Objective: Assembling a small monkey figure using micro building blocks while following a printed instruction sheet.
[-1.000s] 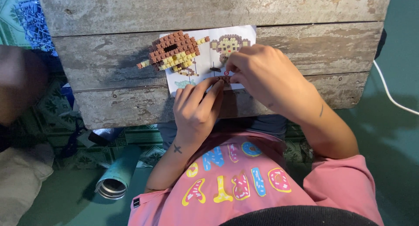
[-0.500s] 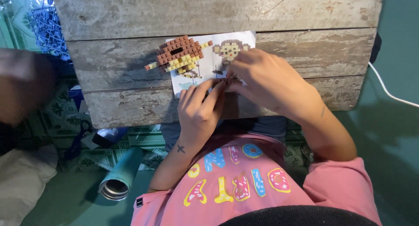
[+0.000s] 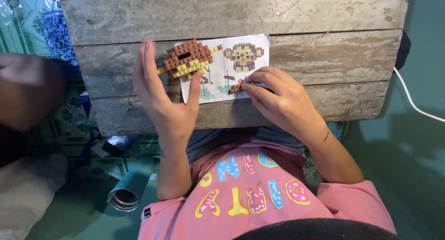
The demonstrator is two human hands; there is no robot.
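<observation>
Right hand pinching small brown brick piece over instruction sheet; left hand hovering open beside brick monkey model on wooden tabletop.

Soft, even daylight falls from above, bright on the grey wooden worktop and casting only faint shadows. The raised left hand is slightly motion-blurred. A dark shape at the left edge is badly out of focus; the corners darken.
</observation>
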